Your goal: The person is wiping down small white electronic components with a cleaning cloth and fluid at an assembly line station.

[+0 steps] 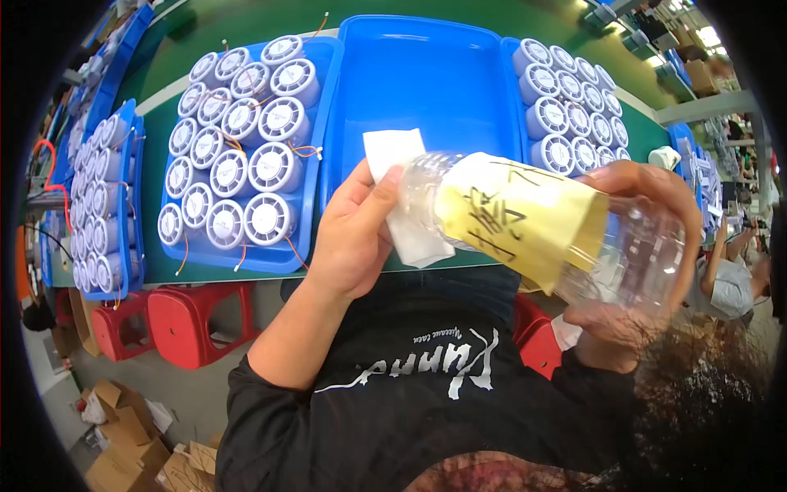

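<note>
A clear plastic bottle (643,250) lies tilted across the front of me, its neck toward the left. Round its middle is a yellow paper label (516,209) with dark handwriting. My right hand (674,201) is closed round the bottle's base end. At the neck, my left hand (357,225) pinches a folded white tissue (398,152), which hangs down behind the bottle's mouth. Thumb and tissue are close against the mouth; whether liquid comes out I cannot tell. Directly beyond both hands is a blue tray (418,90) with its bare bottom showing.
Left of it, another blue tray (307,238) carries several white round cylinders (229,172) with thin wires. More such cylinders (566,115) fill a tray on the right. Red stools (193,324) and cardboard boxes (123,447) are below the green table edge.
</note>
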Tool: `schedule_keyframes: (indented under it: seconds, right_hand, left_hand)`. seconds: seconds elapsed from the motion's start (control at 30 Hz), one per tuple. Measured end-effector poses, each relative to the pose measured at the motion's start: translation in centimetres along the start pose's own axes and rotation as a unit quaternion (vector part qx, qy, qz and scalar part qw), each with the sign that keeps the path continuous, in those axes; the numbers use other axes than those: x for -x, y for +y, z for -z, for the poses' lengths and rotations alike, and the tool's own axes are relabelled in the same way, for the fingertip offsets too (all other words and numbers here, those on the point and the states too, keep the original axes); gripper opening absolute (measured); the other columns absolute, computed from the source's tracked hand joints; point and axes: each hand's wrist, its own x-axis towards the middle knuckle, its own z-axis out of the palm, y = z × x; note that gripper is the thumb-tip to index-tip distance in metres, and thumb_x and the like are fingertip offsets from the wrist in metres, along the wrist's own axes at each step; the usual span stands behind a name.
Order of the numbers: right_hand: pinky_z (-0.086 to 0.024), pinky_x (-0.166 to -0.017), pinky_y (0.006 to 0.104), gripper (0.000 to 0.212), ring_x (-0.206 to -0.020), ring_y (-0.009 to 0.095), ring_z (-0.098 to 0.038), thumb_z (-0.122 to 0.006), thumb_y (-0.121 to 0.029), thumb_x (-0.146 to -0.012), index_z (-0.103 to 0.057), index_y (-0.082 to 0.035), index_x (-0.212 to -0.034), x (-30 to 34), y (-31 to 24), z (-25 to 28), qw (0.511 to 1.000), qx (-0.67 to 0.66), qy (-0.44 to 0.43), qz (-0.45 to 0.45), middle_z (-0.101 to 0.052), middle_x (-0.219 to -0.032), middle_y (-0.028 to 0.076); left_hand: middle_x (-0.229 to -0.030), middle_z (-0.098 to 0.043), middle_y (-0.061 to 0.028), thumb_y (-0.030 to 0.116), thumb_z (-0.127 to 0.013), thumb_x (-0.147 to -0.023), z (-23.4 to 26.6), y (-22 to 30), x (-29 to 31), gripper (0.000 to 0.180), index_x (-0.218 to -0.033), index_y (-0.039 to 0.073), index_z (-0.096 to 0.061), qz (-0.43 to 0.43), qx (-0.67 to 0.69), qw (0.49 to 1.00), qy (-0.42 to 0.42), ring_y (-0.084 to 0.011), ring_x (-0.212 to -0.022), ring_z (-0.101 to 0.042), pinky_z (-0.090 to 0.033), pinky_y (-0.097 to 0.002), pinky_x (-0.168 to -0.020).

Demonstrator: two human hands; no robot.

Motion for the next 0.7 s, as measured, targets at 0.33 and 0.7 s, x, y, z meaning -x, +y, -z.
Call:
schedule_keyframes:
  seconds: [0.33,0.7]
  right_hand:
    - [-0.041,-0.102,0.0449,0.082,-0.12,0.037,-0.053,-0.087,-0.02,-0.064,-0.043,-0.001,-0.131,0.7,4.5,-3.5,0.998,-0.047,0.037,-0.018,-0.054,-0.127,0.027]
    - [-0.05,-0.093,0.0491,0.085,-0.119,0.044,-0.054,-0.091,-0.027,-0.064,-0.042,-0.003,-0.13,2.4,2.7,-2.2,0.998,-0.018,-0.035,-0.041,-0.053,-0.126,0.033]
  left_hand:
    - [-0.121,-0.062,-0.0113,0.031,-0.039,-0.104,-1.6,1.4,1.1,0.044,-0.133,-0.001,-0.048,0.072,0.027,0.997,0.007,-0.0215,-0.11,-0.061,-0.048,-0.0363,-0.095]
    - [-0.137,-0.052,-0.0181,0.038,-0.024,-0.104,-2.6,1.9,0.7,0.056,-0.142,-0.001,-0.036,0.056,0.021,0.998,-0.013,-0.0287,-0.122,-0.055,-0.043,-0.0401,-0.103]
